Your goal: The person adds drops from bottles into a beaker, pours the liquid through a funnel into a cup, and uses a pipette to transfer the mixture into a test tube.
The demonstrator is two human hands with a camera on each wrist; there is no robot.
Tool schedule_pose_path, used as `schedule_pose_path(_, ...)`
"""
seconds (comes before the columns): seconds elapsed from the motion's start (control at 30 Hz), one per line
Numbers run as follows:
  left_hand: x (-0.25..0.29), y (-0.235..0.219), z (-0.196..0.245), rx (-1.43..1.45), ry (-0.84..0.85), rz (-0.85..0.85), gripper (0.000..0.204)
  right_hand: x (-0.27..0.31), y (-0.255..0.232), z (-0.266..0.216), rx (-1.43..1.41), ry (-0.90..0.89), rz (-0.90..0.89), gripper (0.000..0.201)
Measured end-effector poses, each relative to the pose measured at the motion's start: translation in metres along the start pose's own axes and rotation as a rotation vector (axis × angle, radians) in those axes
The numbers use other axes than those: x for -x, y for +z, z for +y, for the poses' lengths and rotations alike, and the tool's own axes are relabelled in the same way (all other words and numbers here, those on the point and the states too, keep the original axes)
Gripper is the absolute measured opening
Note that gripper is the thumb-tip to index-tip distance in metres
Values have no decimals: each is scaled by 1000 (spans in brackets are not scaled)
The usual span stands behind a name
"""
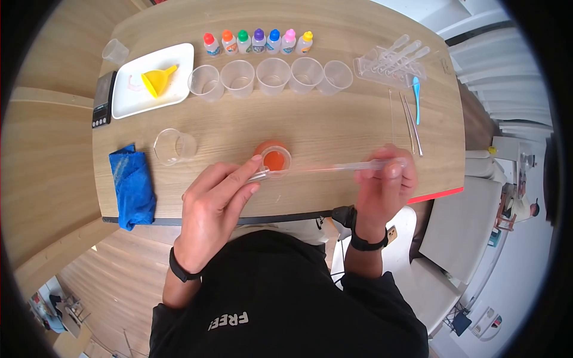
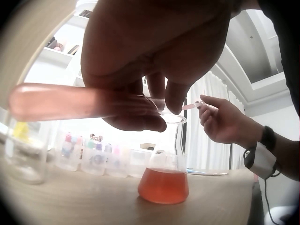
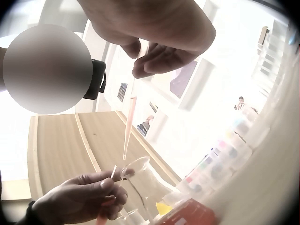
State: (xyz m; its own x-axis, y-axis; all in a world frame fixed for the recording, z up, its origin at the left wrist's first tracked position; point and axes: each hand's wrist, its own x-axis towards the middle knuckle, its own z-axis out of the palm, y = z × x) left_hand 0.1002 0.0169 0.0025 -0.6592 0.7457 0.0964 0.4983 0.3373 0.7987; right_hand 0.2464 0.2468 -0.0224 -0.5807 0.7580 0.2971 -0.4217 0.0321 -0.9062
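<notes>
My left hand holds a glass test tube with pinkish-orange liquid in it, tilted close to level in the left wrist view. Between the fingers of my right hand is a clear plastic dropper, with pink-orange liquid in its lower stem. The dropper's tip points toward the tube's mouth, close to the left fingers. Just beyond the left fingertips, a conical flask with orange-red liquid stands upright on the table. Its rim overlaps the left fingers in the left wrist view.
An upright glass beaker and a blue cloth are at the left. Behind stand several plastic cups, dye bottles and a white tray bearing a yellow funnel. A dropper rack is back right, near metal sticks.
</notes>
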Motion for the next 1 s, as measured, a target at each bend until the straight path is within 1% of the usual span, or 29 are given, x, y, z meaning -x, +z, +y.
schedule_pose_path(0.13, 1, 1, -1, -3, -1, -1, 43, 3, 13, -3, 92, 31, -56, 18)
schedule_pose_path(0.23, 1, 0, 0, -3, -3, -3, 44, 3, 16, -1, 95, 8, -72, 15)
schedule_pose_path(0.37, 1, 0, -1, -9, -3, -6, 44, 3, 19, -7, 36, 27, 1, 21)
schedule_pose_path(0.43, 1, 0, -2, 7, -2, -6, 44, 2, 19, -9, 23, 13, 46, 24)
schedule_pose_path(0.5, 1, -1, -2, 13, -3, -4, 44, 0, 12, -6, 23, -44, 70, 27)
schedule_pose_path(0.57, 1, -1, -1, 13, -3, -5, 44, -2, 11, -5, 175, -147, 5, 23)
schedule_pose_path(0.63, 1, -1, -2, 9, -1, -6, 44, -5, 12, -5, 344, -229, -115, 19)
schedule_pose_path(0.7, 1, 0, -3, 10, 11, 17, 44, -11, 21, -8, 529, -290, -290, 17)
schedule_pose_path(0.8, 1, 4, -5, 19, 34, 63, 44, -18, 43, -7, 589, -224, -483, 18)
schedule_pose_path(0.9, 1, 4, -6, 16, 33, 64, 44, -8, 53, 2, 580, -72, -470, 18)
schedule_pose_path(1.0, 1, 2, -4, 7, 28, 44, 44, -6, 48, 9, 638, -63, -528, 14)
